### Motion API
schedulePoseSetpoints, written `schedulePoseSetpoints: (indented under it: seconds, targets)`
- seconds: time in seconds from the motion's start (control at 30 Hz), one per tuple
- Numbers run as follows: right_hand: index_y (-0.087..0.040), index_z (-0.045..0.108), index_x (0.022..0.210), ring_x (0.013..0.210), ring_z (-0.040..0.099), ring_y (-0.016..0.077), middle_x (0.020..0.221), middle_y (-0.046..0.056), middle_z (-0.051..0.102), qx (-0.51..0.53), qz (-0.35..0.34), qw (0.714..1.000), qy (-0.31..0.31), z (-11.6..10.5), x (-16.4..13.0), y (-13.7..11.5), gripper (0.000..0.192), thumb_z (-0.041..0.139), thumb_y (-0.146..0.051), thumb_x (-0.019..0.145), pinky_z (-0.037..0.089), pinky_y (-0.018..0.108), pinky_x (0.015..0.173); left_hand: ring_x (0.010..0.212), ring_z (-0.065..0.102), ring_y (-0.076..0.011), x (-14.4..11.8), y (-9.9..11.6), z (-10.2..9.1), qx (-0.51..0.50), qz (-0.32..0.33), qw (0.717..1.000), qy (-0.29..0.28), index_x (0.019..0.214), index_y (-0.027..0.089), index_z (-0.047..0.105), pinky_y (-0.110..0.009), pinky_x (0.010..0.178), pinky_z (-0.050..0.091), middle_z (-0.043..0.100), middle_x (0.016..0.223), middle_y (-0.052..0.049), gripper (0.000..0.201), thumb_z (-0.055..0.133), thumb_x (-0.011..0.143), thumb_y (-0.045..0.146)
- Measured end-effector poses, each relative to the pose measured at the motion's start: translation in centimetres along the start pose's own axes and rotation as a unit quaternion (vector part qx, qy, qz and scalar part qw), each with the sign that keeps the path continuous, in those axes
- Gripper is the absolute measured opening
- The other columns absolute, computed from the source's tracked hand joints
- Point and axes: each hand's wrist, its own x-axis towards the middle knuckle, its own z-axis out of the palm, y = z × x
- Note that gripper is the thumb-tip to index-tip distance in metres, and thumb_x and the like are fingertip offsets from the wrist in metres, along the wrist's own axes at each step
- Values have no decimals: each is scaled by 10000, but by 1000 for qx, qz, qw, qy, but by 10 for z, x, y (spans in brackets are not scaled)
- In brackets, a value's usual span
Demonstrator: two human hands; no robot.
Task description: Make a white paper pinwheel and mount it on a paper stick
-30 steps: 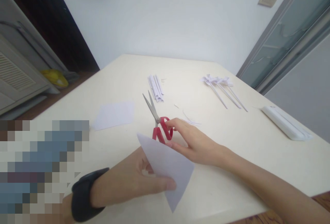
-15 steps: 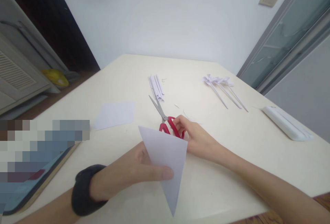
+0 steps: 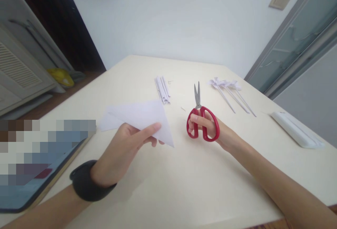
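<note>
Between the thumb and fingers of my left hand [image 3: 131,139] is a folded triangle of white paper [image 3: 150,115], raised over the table with one corner pointing toward me. It partly covers a flat sheet of white paper [image 3: 106,122] lying behind it. My right hand [image 3: 207,125] is closed around red-handled scissors [image 3: 198,104], fingers through the loops. The scissor blades point away from me and stand slightly apart, touching no paper.
Several rolled paper sticks [image 3: 162,90] lie mid-table. Paper pinwheels on sticks [image 3: 228,92] rest to the back right, and a white packet [image 3: 296,129] lies near the right edge. A tablet-like device [image 3: 31,194], partly pixelated, stands at the left. Small paper scraps [image 3: 183,109] dot the tabletop.
The paper in my left hand has swung up and left, now over the flat sheet. My right hand has moved right with the scissors, whose blades have turned to point away from me.
</note>
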Motion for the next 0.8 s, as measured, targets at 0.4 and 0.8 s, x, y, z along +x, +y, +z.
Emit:
schedulePoseSetpoints:
  seconds: [0.4,0.8]
  targets:
    - [-180,492,791,619,485,110,705,-16,509,-66,33,987,-145,27,-17,-10,201,515,-376,832,371,225,549,683,572,-135,4,2,-2,13,43,997,58,763,184,665,-246,678,473,638,716,2,54,638,760,232]
    - [-168,470,774,623,463,75,711,-28,493,-27,37,986,-159,32,-16,-11,228,518,-383,835,389,192,578,702,519,-128,0,3,3,-72,53,995,51,644,198,629,-250,661,456,586,719,17,110,630,745,153]
